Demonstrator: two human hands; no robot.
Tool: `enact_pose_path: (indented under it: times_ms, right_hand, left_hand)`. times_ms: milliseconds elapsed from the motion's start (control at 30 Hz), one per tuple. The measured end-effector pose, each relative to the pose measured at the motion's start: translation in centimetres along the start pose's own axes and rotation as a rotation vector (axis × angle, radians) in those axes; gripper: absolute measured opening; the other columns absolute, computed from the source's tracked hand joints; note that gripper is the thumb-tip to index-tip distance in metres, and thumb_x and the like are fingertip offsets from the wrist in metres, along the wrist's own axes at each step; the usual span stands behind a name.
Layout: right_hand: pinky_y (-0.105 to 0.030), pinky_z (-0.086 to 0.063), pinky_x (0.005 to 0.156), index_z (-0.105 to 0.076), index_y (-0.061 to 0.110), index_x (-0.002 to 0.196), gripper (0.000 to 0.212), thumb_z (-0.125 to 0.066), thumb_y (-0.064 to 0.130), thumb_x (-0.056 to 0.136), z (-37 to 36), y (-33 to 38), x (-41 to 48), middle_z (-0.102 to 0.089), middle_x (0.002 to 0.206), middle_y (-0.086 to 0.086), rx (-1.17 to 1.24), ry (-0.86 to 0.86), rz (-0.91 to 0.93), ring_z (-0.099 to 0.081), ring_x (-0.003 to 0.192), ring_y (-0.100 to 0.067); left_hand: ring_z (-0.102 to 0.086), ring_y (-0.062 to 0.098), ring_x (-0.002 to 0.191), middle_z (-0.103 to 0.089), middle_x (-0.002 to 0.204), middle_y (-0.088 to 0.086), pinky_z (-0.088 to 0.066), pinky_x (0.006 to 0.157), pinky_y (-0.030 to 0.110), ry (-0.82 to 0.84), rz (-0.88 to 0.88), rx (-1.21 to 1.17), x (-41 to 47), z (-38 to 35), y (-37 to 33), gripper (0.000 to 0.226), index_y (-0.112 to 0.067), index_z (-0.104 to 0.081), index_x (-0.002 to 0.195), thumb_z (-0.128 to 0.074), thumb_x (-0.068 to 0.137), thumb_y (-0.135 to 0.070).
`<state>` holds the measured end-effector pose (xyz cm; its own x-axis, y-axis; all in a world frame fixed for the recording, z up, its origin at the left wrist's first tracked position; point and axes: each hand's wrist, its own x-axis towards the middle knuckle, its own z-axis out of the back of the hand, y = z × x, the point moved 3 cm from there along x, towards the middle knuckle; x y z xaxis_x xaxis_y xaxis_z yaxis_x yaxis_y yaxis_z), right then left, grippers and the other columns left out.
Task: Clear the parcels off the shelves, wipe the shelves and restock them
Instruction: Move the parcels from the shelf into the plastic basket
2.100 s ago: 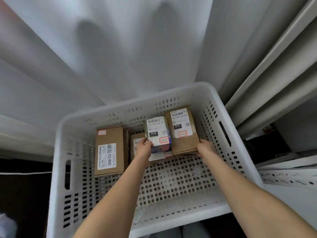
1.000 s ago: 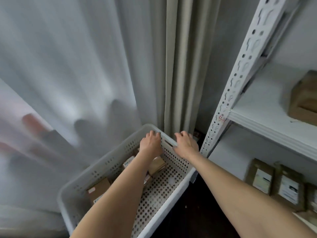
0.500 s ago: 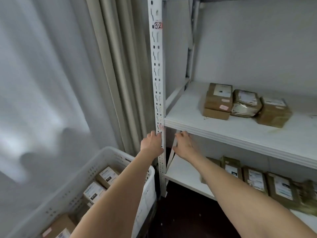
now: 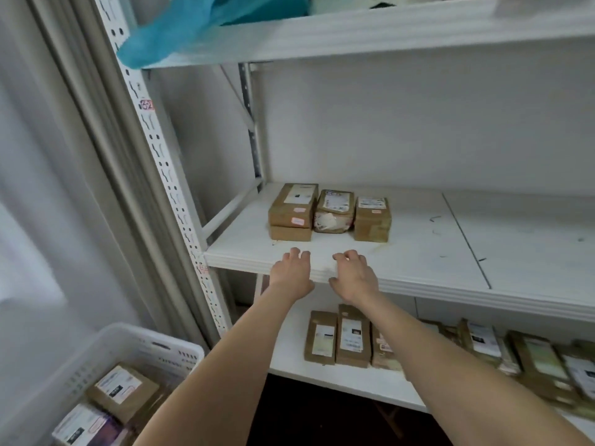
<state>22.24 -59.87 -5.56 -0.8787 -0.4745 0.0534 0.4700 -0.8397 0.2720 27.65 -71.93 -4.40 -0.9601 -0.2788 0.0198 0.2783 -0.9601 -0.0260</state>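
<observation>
Brown parcels [image 4: 331, 214] are clustered on the left part of the middle shelf [image 4: 418, 252], and more packets [image 4: 351, 339] are lined up on the lower shelf [image 4: 286, 346]. Labelled boxes [image 4: 122, 389] are kept in the white basket [image 4: 135, 341] at lower left. The left hand [image 4: 291, 273] and right hand [image 4: 354, 275] are held at the middle shelf's front edge, each grip loosely spread, nothing pinched.

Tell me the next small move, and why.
Probably reach forward and grip the brown parcels. The left hand and right hand are empty at the middle shelf front edge, with those parcels just beyond; the white crate holds others.
</observation>
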Motion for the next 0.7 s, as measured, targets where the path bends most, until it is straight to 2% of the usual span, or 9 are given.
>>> enact_pose_path:
  times_ms: [133, 333, 467, 567, 700]
  right_hand:
    - [-0.036, -0.039, 0.104, -0.036, 0.019, 0.145, 0.056, -0.056, 0.028, 0.094, 1.6, -3.7, 0.6, -0.033, 0.148, -0.007, 0.034, -0.054, -0.062, -0.034, 0.134, -0.027]
    - [-0.038, -0.043, 0.099, -0.042, 0.019, 0.136, 0.050, -0.060, 0.032, 0.091, 3.3, -6.8, 3.9, -0.039, 0.142, -0.009, 0.114, -0.149, -0.194, -0.040, 0.128, -0.028]
    - [-0.038, -0.040, 0.102, -0.033, 0.020, 0.141, 0.066, -0.065, 0.038, 0.087, 3.8, -9.2, 7.6, -0.031, 0.146, -0.010, 0.126, -0.176, -0.299, -0.037, 0.131, -0.030]
    - [-0.041, -0.035, 0.107, -0.026, 0.027, 0.147, 0.075, -0.067, 0.039, 0.085, 3.8, -10.4, 10.8, -0.021, 0.152, -0.010, 0.149, -0.186, -0.321, -0.029, 0.137, -0.031]
    - [-0.041, -0.034, 0.107, -0.038, 0.036, 0.142, 0.054, -0.059, 0.034, 0.092, 3.3, -11.1, 14.4, -0.020, 0.152, -0.009, 0.057, -0.172, -0.255, -0.028, 0.136, -0.031]
  left_hand:
    - [-0.037, 0.028, 0.131, -0.030, 0.147, 0.010, -0.044, 0.095, 0.039, -0.027, -0.049, 0.006, 1.4, 1.0, -3.8, 0.061, -0.013, -0.030, 0.144, -0.056, 0.090, -0.026]
    - [-0.046, 0.028, 0.123, -0.033, 0.144, 0.008, -0.047, 0.082, 0.038, -0.114, -0.042, -0.136, 6.1, 2.8, -5.9, 0.049, -0.012, -0.036, 0.139, -0.048, 0.092, -0.019]
    - [-0.039, 0.027, 0.130, -0.032, 0.146, 0.009, -0.046, 0.093, 0.040, -0.155, -0.024, -0.235, 10.9, 3.0, -6.1, 0.049, -0.013, -0.036, 0.141, -0.048, 0.094, -0.021]
    - [-0.039, 0.027, 0.130, -0.033, 0.144, 0.011, -0.044, 0.097, 0.040, -0.189, 0.002, -0.260, 14.8, 2.8, -5.8, 0.048, -0.011, -0.037, 0.140, -0.048, 0.095, -0.023]
    - [-0.036, 0.027, 0.130, -0.033, 0.143, 0.012, -0.041, 0.098, 0.039, -0.207, 0.058, -0.257, 19.5, 2.3, -4.8, 0.047, -0.010, -0.035, 0.140, -0.046, 0.096, -0.021]
